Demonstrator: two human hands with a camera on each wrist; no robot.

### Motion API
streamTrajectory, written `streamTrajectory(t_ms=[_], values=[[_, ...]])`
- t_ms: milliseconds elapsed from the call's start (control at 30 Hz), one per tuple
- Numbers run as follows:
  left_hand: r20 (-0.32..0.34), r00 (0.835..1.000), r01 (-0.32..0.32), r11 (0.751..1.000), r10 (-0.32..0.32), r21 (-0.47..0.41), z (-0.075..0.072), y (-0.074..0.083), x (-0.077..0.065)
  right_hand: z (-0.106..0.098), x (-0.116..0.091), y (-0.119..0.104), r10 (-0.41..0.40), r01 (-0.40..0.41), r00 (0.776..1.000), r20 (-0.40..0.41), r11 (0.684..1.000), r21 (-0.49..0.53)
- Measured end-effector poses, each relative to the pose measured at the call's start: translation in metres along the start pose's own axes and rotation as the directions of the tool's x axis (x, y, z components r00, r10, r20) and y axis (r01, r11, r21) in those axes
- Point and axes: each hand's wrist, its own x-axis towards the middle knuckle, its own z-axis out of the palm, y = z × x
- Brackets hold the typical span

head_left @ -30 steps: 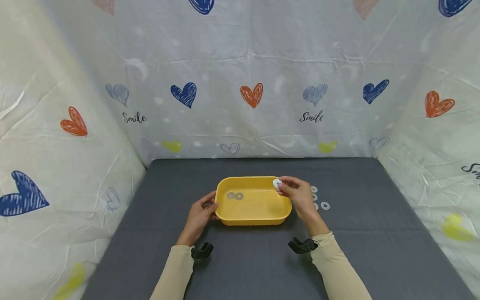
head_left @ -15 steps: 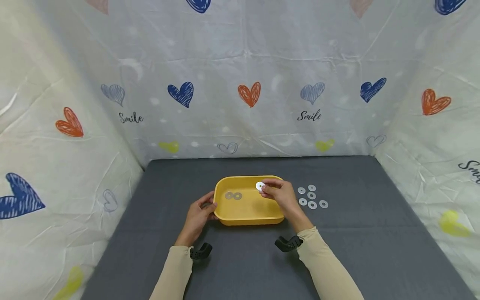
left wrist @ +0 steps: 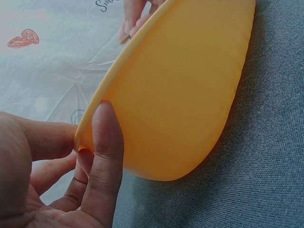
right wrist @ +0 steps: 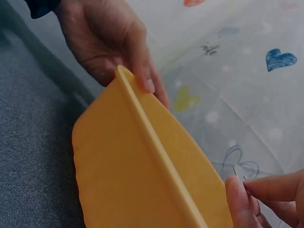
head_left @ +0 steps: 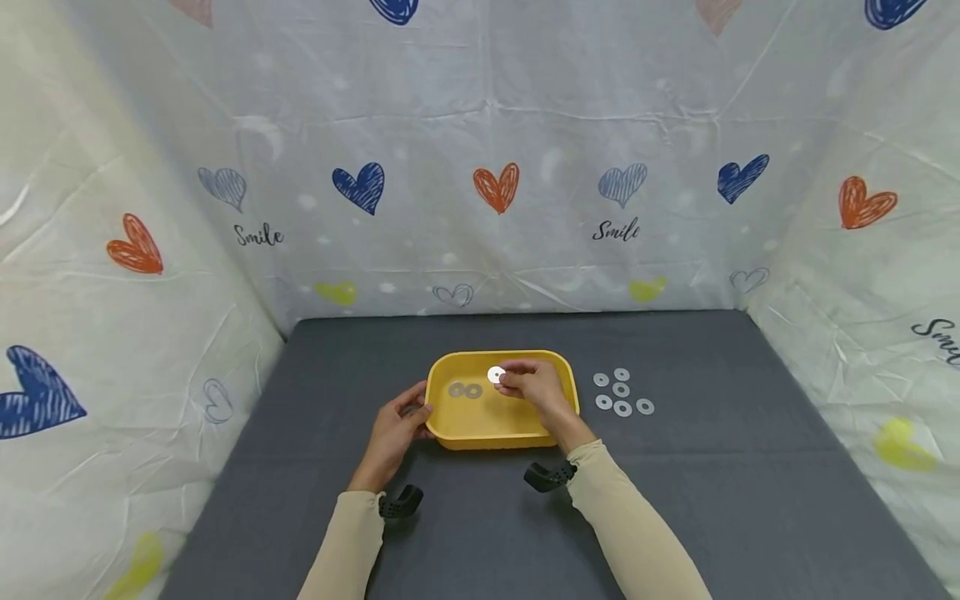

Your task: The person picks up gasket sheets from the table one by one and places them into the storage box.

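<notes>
A yellow plastic tray (head_left: 495, 443) sits on the table in the head view. Its left rim is pinched by my left hand (head_left: 393, 429), thumb outside the wall and fingers at the rim, as the left wrist view shows with the hand (left wrist: 97, 171) close up. Over the tray, my right hand (head_left: 538, 390) holds a shiny flat washer (head_left: 492, 372) between thumb and fingers. The right wrist view has this washer (right wrist: 239, 172) almost edge-on, above the rim. Two grey washers (head_left: 477, 391) lie side by side on the left part of the tray floor.
Several loose washers (head_left: 622, 414) lie on the dark grey tablecloth (head_left: 465, 525), right of the tray. A pale curtain (head_left: 420, 125) printed with hearts stands behind and at both sides. Dark wrist mounts (head_left: 401, 503) sit below both hands.
My right hand has moved left with the washer, from the tray's right rim to over its middle. The loose washers at the right are now uncovered. My left hand keeps its grip on the rim.
</notes>
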Motion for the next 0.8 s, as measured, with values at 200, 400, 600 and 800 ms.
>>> streamTrajectory(t_ms=[200,400,600,800], values=[[0.006,1.0,0.01,1.0,-0.011,0.005,0.0,-0.001,0.001,0.003,0.006,0.005,0.068,-0.071,0.996,-0.049,0.996,-0.052],[0.015,1.0,-0.018,1.0,0.018,0.002,0.0,0.004,0.006,0.006,0.016,0.0,0.106,-0.115,0.991,-0.083,0.987,-0.112],[0.032,0.999,-0.001,1.0,0.002,-0.002,0.0,0.003,0.007,0.003,0.021,0.006,0.177,-0.188,0.98,-0.09,0.972,-0.141],[0.015,1.0,0.0,1.0,-0.001,0.011,-0.001,-0.001,0.003,0.004,0.024,0.012,0.207,-0.214,0.976,-0.07,0.969,-0.121]])
